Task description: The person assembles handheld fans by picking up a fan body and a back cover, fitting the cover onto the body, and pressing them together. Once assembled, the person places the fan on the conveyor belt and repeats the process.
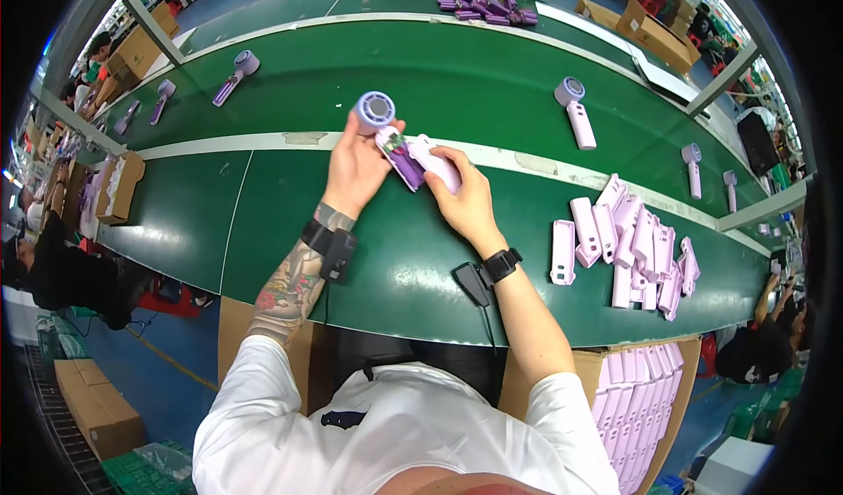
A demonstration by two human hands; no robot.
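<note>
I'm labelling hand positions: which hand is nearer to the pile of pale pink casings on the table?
Right. The right hand, holding a pale cover, is left of the pile; the left hand, holding the fan, is farther left.

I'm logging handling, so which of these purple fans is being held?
The fan in the left hand; the other fans in clear view lie apart on the green belt.
</note>
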